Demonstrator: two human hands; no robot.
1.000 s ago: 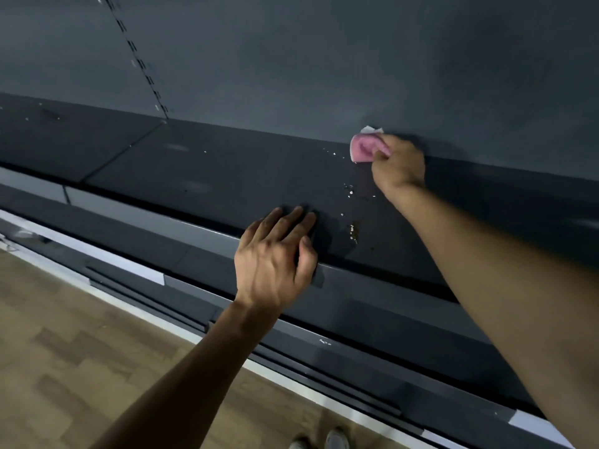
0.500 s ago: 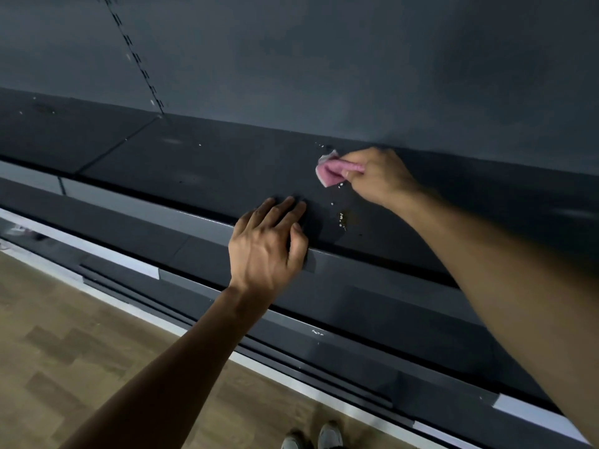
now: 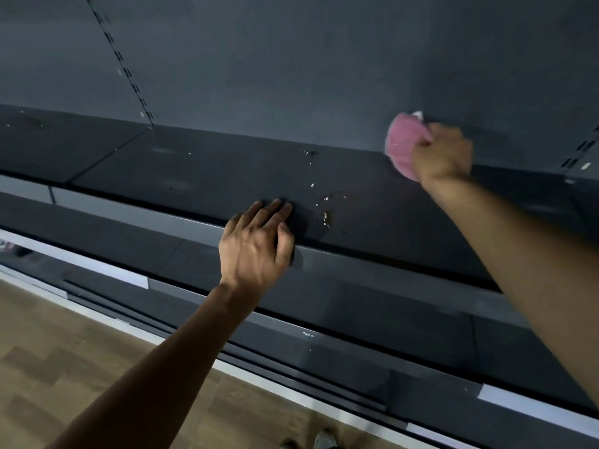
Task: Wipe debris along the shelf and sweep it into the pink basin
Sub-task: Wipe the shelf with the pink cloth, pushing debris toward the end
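The dark shelf (image 3: 201, 170) runs across the whole middle of the frame, with the grey back wall (image 3: 291, 66) filling everything above it and a strip of wood floor (image 3: 58, 367) at the lower left. There's loads of bare shelf to the left of my hands, running out to the left edge.

My left hand (image 3: 256, 244) sits dead centre, flat and spread open, palm on the shelf's front lip with the fingers reaching onto the top. It's gripping nothing, just resting there.

My right hand (image 3: 444, 153) is up in the upper right, right where the shelf meets the wall, clenched around a pink cloth (image 3: 402, 144). The cloth bulges out to the left of my fist, and it's blurry, so I can't tell if it's pressed on the shelf or the wall. My forearm covers the shelf below it.

The debris (image 3: 324, 202) is a loose trail of pale crumbs, centre frame just right of my left fingertips, well apart from the cloth.

Can't see the pink basin anywhere. My shoes (image 3: 321, 440) get cut off at the bottom edge.
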